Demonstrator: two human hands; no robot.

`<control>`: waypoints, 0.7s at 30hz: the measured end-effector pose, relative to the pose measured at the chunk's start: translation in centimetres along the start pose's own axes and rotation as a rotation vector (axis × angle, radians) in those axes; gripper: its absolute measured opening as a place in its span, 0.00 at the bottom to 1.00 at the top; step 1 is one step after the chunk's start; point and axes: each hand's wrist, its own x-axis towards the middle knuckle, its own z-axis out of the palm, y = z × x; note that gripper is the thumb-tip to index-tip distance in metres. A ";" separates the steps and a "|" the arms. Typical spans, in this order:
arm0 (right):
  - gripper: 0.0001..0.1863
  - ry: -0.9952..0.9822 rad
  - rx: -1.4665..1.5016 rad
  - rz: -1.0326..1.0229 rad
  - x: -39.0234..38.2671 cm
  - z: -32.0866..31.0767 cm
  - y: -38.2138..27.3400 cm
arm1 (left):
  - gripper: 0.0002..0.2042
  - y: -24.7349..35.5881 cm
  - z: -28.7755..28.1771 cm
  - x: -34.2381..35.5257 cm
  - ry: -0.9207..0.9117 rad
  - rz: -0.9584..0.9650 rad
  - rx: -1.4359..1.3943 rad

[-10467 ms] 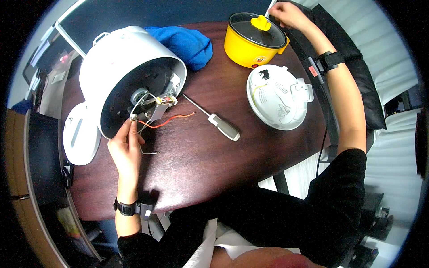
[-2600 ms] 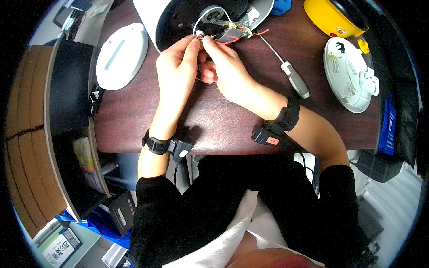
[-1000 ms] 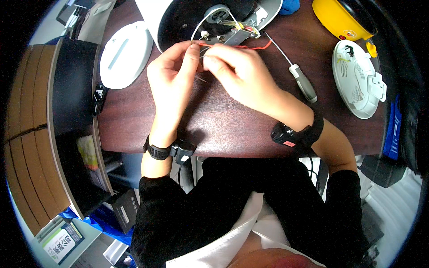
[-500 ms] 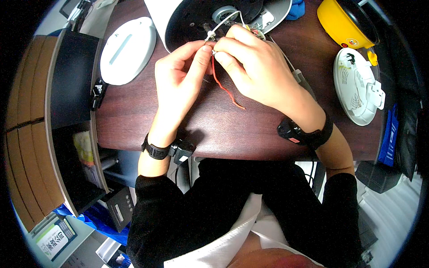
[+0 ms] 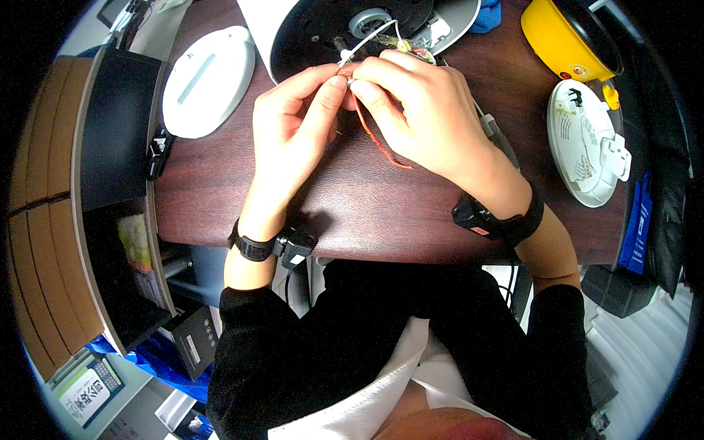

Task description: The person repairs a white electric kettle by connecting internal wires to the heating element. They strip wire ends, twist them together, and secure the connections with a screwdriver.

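Observation:
My left hand [image 5: 293, 136] and my right hand [image 5: 433, 110] meet at the far middle of the table, thumbs and fingertips pinched together on thin wires. A red wire [image 5: 378, 143] hangs from between the fingertips, its loose end curving toward the right. Up from the pinch runs a white wire [image 5: 375, 34] into an opened white appliance housing [image 5: 254, 22] with a black inside. There, a round grey metal part [image 5: 369, 23] shows. The exact spot where the wires meet is covered by my fingers.
On the dark brown tabletop [image 5: 367, 213], a white oval cover [image 5: 213, 81] lies at the left. A yellow pot [image 5: 554, 40] stands at the far right, with another white oval cover [image 5: 576, 165] nearer. A black clip-like object [image 5: 158, 150] sits by the left edge.
The red wire's loose end has swung up and to the right. My right fingers have shifted slightly, while both hands keep their pinch in about the same place.

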 end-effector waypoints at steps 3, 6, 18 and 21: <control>0.08 0.008 0.016 0.027 0.0 0.0 0.0 | 0.11 0.0 -0.1 0.1 -0.025 0.030 0.027; 0.08 0.003 0.056 0.044 0.1 0.0 0.1 | 0.11 -0.1 -0.1 0.1 -0.018 0.045 0.055; 0.10 -0.001 0.660 0.340 -0.5 1.5 0.4 | 0.10 0.3 0.1 0.5 0.020 0.117 0.108; 0.12 -0.064 0.743 0.381 -0.2 1.0 0.3 | 0.10 0.1 -0.1 0.5 0.014 0.112 0.133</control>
